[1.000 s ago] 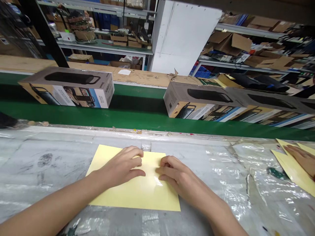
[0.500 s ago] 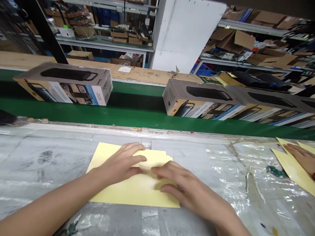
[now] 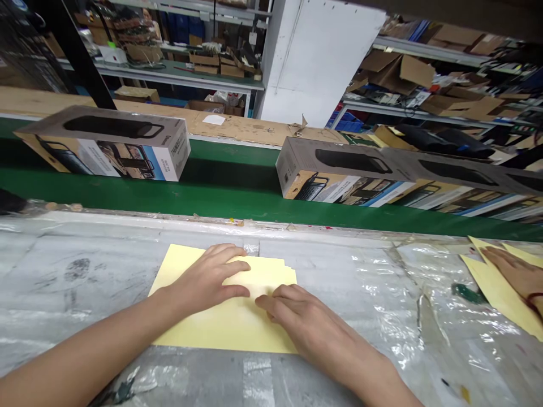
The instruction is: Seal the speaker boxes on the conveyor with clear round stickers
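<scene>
Our left hand (image 3: 207, 277) lies spread flat on the yellow sheets (image 3: 229, 322) on the plastic-covered table (image 3: 85, 271); our right hand (image 3: 297, 314) presses beside it, fingers together. Closed boxes (image 3: 106, 144) ride the green belt (image 3: 237, 192), contents unseen. A co-worker's hand (image 3: 515, 271) is cut off at right

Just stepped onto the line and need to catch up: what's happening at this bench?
A person has both hands on a small stack of pale yellow sheets lying on the plastic-covered bench. The left hand presses flat on the stack; the right hand rests its fingertips near the fanned top-right corner. Printed product boxes sit on the green conveyor behind. At the far right, another person's hand rests on more yellow sheets.
</scene>
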Available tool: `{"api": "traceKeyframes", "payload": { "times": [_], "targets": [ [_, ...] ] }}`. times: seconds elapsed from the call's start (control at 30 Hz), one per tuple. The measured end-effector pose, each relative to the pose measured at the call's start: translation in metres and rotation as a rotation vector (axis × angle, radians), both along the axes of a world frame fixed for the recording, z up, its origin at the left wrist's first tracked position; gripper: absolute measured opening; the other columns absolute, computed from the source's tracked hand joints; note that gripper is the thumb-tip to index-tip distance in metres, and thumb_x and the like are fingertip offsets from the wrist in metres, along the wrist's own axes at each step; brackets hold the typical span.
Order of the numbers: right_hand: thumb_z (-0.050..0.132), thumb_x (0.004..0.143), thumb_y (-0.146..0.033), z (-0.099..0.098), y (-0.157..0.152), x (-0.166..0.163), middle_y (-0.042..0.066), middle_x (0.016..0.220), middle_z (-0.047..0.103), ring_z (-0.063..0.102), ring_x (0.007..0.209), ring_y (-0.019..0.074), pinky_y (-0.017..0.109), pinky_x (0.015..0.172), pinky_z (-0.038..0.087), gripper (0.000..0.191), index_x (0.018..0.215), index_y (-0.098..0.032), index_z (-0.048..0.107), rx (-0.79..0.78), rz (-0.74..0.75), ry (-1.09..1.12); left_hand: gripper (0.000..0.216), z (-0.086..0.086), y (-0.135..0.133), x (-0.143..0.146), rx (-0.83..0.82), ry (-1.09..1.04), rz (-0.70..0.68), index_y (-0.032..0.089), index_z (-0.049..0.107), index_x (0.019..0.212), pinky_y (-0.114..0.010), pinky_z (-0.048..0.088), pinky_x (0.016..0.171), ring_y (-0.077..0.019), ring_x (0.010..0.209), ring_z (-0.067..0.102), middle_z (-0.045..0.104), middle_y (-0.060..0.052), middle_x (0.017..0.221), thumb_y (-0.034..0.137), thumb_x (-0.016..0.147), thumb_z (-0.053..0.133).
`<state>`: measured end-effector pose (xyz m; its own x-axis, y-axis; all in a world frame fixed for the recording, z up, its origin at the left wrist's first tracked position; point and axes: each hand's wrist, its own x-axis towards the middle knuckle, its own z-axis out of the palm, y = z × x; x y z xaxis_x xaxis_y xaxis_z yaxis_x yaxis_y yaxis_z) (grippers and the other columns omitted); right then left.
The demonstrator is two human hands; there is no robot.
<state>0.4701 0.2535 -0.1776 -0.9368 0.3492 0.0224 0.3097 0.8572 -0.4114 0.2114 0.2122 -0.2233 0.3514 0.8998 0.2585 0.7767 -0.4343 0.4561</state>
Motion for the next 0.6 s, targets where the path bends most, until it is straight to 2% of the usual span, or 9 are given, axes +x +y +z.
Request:
{"api": "traceKeyframes", "payload": {
  "times": [0.1,0.2,0.37,0.47,0.6],
  "targets": [
    [0.044,0.094,0.002,0.002,0.001,0.001,0.004,0.100,0.064,0.062,0.093,0.0210,0.033,0.083,0.052,0.041,0.124,-0.024,0.054,-0.073,0.004,0.012,0.032,0.000,0.000,0.000,-0.006,0.015,0.001,0.023,0.070,0.113,-0.045,0.050,0.102,-0.0310,0.125,0.058,0.065,-0.009,0.132,0.041,0.088,0.079],
    [0.046,0.095,0.001,0.003,0.003,0.003,0.006,0.111,0.066,0.061,0.103,0.0223,0.036,0.090,0.054,0.043,0.129,-0.024,0.050,-0.121,-0.005,0.043,0.031,0.000,0.000,0.000,-0.009,0.023,-0.007,0.022,0.069,0.113,-0.045,0.050,0.101,-0.0309,0.124,0.058,0.065,-0.010,0.131,0.037,0.088,0.079],
    [0.042,0.096,0.002,0.001,0.000,0.010,0.015,0.121,0.066,0.062,0.111,0.0284,0.043,0.093,0.055,0.054,0.146,-0.020,0.042,0.050,0.010,0.007,0.030,0.001,0.000,0.000,0.015,0.000,-0.013,0.022,0.068,0.113,-0.045,0.048,0.105,-0.0300,0.126,0.057,0.065,-0.010,0.131,0.039,0.090,0.076],
    [0.042,0.099,-0.001,0.003,-0.002,0.012,0.017,0.120,0.066,0.063,0.111,0.0295,0.044,0.094,0.055,0.053,0.149,-0.019,0.041,0.092,0.042,-0.005,0.031,0.001,0.000,0.000,0.003,0.018,-0.011,0.021,0.068,0.113,-0.046,0.048,0.104,-0.0308,0.126,0.056,0.065,-0.010,0.131,0.041,0.090,0.077],
    [0.044,0.097,0.001,0.004,-0.002,0.007,0.011,0.112,0.067,0.063,0.106,0.0271,0.042,0.091,0.054,0.056,0.147,-0.023,0.041,-0.009,0.041,-0.002,0.030,0.002,0.000,0.000,-0.019,0.037,-0.008,0.022,0.068,0.114,-0.046,0.049,0.103,-0.0310,0.126,0.056,0.064,-0.010,0.133,0.040,0.091,0.076]
  ]
}}
